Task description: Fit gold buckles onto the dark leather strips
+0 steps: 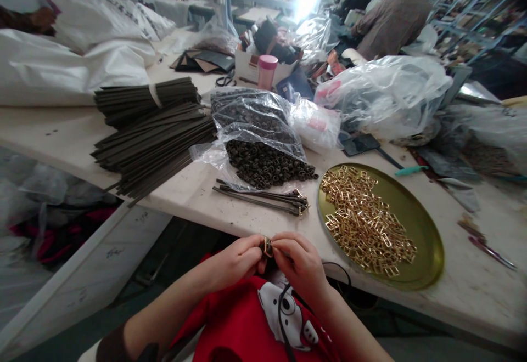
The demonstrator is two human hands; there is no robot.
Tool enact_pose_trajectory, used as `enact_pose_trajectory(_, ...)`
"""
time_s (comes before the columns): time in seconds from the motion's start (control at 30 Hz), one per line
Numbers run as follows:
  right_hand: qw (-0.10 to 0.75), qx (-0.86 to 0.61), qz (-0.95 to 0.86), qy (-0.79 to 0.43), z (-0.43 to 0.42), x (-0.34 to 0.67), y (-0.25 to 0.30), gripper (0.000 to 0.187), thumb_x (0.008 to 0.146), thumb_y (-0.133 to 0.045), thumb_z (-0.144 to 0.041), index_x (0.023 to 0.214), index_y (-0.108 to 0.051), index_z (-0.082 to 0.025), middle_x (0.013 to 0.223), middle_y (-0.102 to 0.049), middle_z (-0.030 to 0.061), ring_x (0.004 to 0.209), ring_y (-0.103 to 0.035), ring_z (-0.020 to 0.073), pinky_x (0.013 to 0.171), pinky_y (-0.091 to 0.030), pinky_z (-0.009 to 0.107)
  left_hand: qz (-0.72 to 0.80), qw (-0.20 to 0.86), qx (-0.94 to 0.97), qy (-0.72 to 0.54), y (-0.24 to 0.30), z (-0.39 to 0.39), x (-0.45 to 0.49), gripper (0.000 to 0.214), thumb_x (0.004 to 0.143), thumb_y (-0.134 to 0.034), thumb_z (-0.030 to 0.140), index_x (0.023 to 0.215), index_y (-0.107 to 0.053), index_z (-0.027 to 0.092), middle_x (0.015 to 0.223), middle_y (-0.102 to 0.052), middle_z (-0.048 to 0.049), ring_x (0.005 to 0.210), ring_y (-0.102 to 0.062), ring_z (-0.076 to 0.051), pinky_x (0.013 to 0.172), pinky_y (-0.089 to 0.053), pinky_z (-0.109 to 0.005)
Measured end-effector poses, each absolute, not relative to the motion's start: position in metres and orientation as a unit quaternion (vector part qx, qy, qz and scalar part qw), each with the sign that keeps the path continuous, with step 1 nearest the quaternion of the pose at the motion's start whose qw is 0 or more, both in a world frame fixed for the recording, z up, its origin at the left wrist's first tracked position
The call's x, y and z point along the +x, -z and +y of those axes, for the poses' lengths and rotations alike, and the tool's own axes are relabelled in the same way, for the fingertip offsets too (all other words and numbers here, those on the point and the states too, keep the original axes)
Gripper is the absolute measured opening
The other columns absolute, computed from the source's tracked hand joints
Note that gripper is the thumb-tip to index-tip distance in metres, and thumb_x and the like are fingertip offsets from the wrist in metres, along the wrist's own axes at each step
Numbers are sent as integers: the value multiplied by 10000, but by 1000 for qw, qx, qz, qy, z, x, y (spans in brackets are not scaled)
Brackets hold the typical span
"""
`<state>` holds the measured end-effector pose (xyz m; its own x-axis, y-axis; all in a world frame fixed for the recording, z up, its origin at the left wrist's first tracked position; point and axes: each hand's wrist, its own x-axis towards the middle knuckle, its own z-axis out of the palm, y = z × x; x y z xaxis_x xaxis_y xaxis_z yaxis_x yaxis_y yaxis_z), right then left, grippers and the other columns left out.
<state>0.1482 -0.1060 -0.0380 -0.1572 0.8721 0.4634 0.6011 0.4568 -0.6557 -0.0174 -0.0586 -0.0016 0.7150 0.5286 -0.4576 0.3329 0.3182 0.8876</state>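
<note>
Just in front of the table edge, both hands meet at a small gold buckle (pixel 268 247). My left hand (pixel 241 258) is closed with thumb and fingertips on the buckle's left side. Opposite it, my right hand (pixel 302 263) pinches at the right side of the same buckle, its fingers bent. Something dark sits within the buckle, mostly hidden by the fingers. A thin black strap or cord (pixel 280 312) hangs below over the red clothing; whether it joins the buckle I cannot tell. Beyond the hands lie several dark straps (pixel 259 200) with gold buckles at their right ends.
A round gold tray (pixel 428 241) holds a heap of gold rectangular buckles (pixel 366 219). Small dark loops (pixel 263 164) spill from a clear bag. Bundled dark strips (pixel 152 137) lie left. A pink-lidded cup (pixel 267 71), plastic bags (pixel 387 96) and tweezers (pixel 492 251) stand or lie around; a person (pixel 395 16) is behind.
</note>
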Motion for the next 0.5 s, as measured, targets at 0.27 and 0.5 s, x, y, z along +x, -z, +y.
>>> enact_pose_trajectory(0.27, 370, -506, -772, -104, -105, 147, 43, 140, 815, -508, -158, 912, -595, -211, 844, -664, 65, 775, -609, 170, 709, -499, 317, 385, 696, 599, -90, 9, -57, -20, 258, 858, -308, 291, 767, -498, 143, 620, -457, 24, 541, -417, -93, 515, -348, -208)
enact_pose_trajectory(0.5, 393, -556, -699, -221, -99, 146, 43, 114, 794, -479, -134, 753, -564, -199, 749, -615, 36, 723, -580, 151, 674, -477, 277, 414, 642, 628, -147, 24, -62, -16, 407, 869, -366, 311, 1238, -400, 142, 783, -578, -14, 651, -507, -123, 635, -412, -234)
